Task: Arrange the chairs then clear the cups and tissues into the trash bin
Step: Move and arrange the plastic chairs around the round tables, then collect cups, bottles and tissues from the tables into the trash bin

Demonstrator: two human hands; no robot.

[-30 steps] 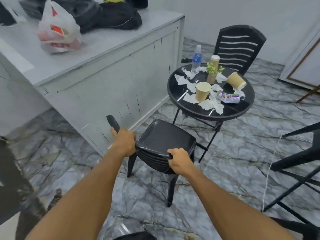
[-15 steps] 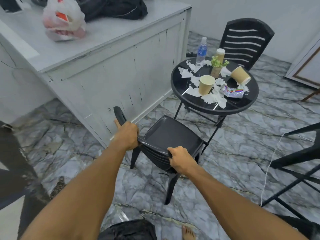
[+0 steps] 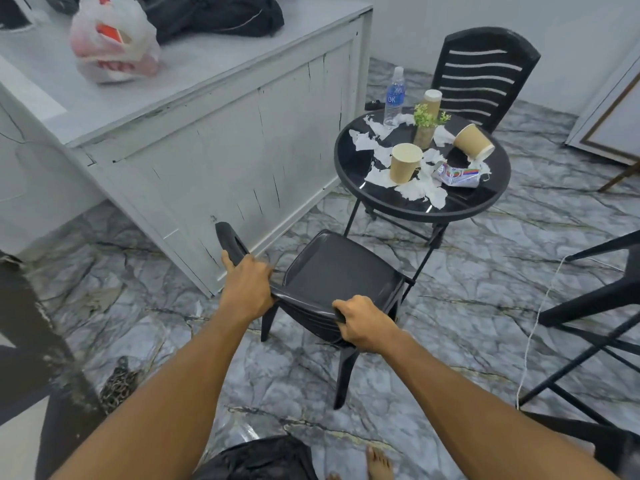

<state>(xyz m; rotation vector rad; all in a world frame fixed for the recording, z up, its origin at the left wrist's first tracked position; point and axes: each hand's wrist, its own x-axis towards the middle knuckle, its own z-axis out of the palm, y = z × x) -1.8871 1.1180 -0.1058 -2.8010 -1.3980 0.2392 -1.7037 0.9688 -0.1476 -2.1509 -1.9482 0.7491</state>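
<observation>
Chair arranging is under way; the bench is not yet cleared.
The left hand (image 3: 247,289) grips the back of the black plastic chair (image 3: 339,268) and the right hand (image 3: 365,323) grips its seat edge, close to the round black glass bench (image 3: 415,211). I judge the task to be at an early part: 2 brown paper cups (image 3: 403,164) and torn white tissues (image 3: 420,190) lie on the bench, and no trash bin is visible.

Cups (image 3: 404,168), apparently tissues (image 3: 420,190), on table (image 3: 485,202)
</observation>
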